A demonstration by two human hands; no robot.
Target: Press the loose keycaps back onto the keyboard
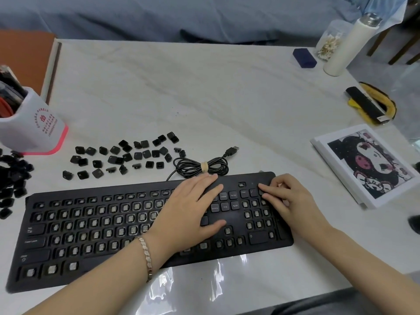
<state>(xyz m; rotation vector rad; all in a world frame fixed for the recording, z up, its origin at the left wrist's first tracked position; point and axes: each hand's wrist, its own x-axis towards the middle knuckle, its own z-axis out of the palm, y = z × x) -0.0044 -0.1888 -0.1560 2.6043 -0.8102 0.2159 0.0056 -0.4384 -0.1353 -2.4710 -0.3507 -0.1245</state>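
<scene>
A black keyboard [95, 226] lies along the table's near edge, most of its switches bare. A few keys sit in place, such as Home, End and Delete beside the number pad. My left hand [191, 208] rests flat on the keyboard's middle right, fingers straight. My right hand [286, 198] is over the number pad's top row, its fingertips pressing on a keycap [261, 191] there. Several loose black keycaps [122, 155] lie scattered behind the keyboard. A second pile of keycaps [12, 180] lies at the far left.
The keyboard's coiled cable [201, 167] with its USB plug lies just behind it. A white pen holder [31, 128] stands at the left. A picture card [366, 164] lies at the right, with a banana and black object [372, 103], a white bottle [347, 44] and a blue box [304, 57] farther back.
</scene>
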